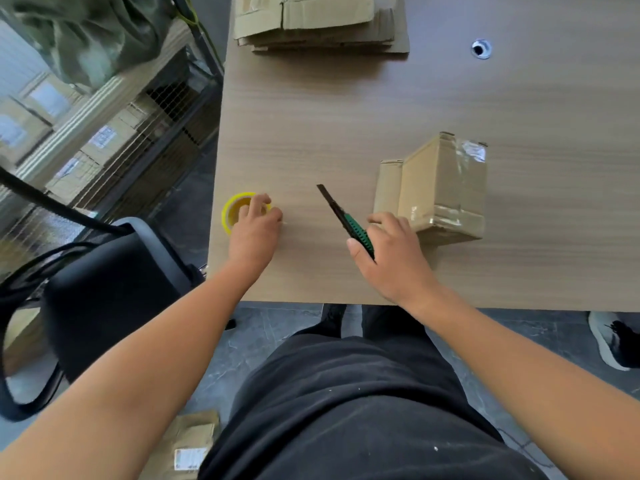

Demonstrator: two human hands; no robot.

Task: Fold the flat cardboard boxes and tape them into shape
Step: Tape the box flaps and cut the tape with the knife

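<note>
Flat cardboard boxes point(311, 26): head view; a stack lying at the far edge of the surface point(346, 116), well apart from both hands.
Taped box point(440, 188): already folded, with clear tape over its seams; it stands near the front edge, right of the middle.
Tape roll point(229, 213): yellow, near the front left corner.
Left hand point(254, 233): fingers curled over the rim of the tape roll, gripping it.
Right hand point(391, 254): closed around the green handle of a knife point(341, 216), with the blade pushed out and pointing away; the fingers are just beside the taped box.
Handling: I judge the flat sheets to be light and stiff, bending easily only on the creases; they may slide on the smooth wood.
Where to hold: take the top sheet by two opposite edges, then push it open into a tube.
Risk: the blade is open in the hand; better to put it down before reaching.
</note>
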